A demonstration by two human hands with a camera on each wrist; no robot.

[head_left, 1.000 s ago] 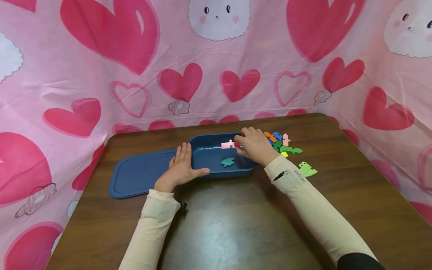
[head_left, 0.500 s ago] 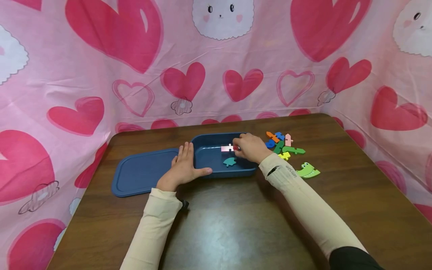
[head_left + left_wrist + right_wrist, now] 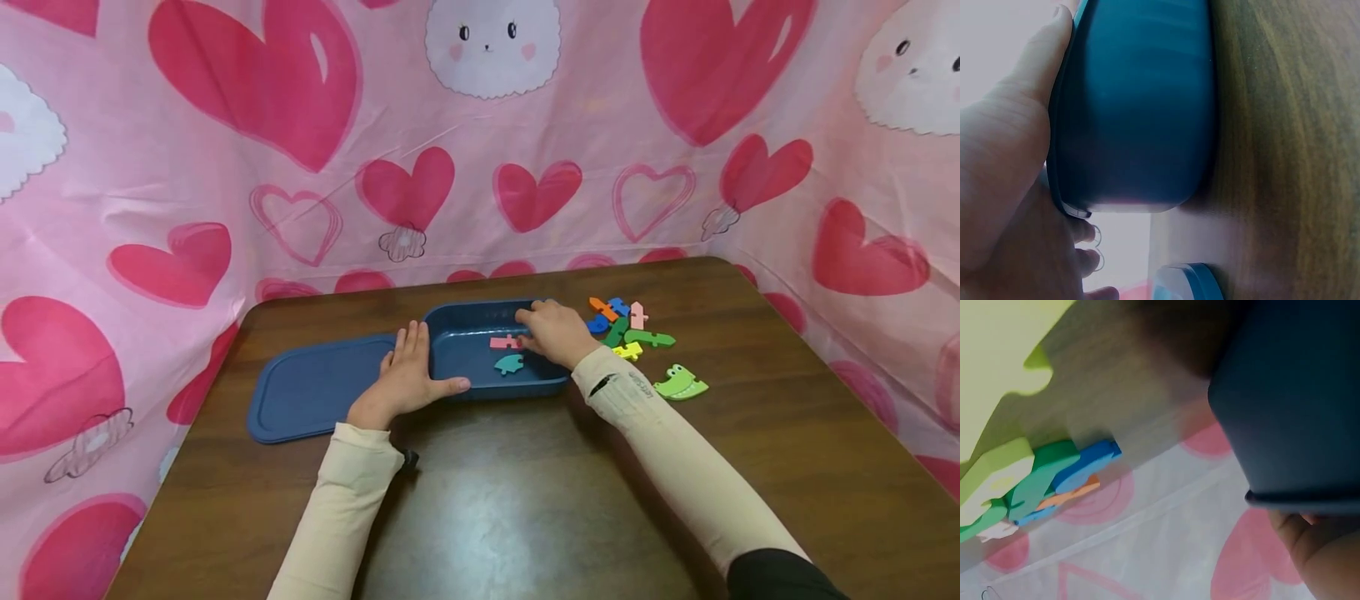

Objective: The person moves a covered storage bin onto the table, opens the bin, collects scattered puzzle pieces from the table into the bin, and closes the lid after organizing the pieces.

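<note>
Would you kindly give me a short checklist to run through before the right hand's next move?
1. Box uncovered: ok, its lid lies to the left.
2. Left hand at the box: ok, it touches the left end.
3. Teal piece inside the box: ok.
4. Right hand free of the pink piece in the box: cannot tell, contact is hard to make out.
5. All pieces boxed: not ok, the crocodile head and others lie on the table.
</note>
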